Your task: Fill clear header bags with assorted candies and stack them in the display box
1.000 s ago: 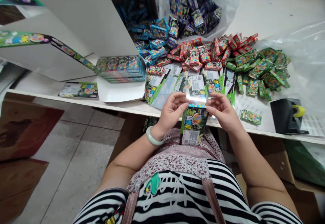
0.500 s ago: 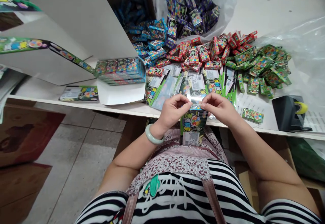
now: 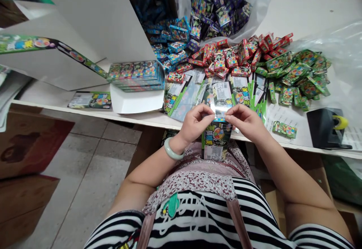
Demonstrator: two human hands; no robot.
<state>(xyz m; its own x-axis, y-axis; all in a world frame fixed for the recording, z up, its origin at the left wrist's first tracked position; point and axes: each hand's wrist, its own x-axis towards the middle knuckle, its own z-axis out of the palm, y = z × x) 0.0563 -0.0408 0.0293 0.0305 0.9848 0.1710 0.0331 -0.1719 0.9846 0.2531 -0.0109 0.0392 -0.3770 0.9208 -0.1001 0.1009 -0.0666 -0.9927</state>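
My left hand [image 3: 195, 122] and my right hand [image 3: 245, 121] both pinch the shiny top flap of a green printed packet [image 3: 216, 139], which stands upright against my lap at the table's front edge. Both hands are closed on it, fingertips meeting at the clear flap. Just beyond my hands lie several flat green packets [image 3: 240, 92] fanned out on the white table [image 3: 56, 100]. Behind those sit heaps of small boxes: red ones [image 3: 234, 55], green ones [image 3: 299, 75] and blue ones [image 3: 172, 43].
A clear bag of dark purple boxes [image 3: 217, 8] stands at the back. A white carton [image 3: 135, 77] holding stacked packets sits left of my hands. A black tape dispenser [image 3: 325, 128] is at the right, a lone green box [image 3: 284, 129] beside it. Tiled floor lies left.
My fingers have closed in from the packet's sides to pinch its top flap together. The packet stays upright at my lap.
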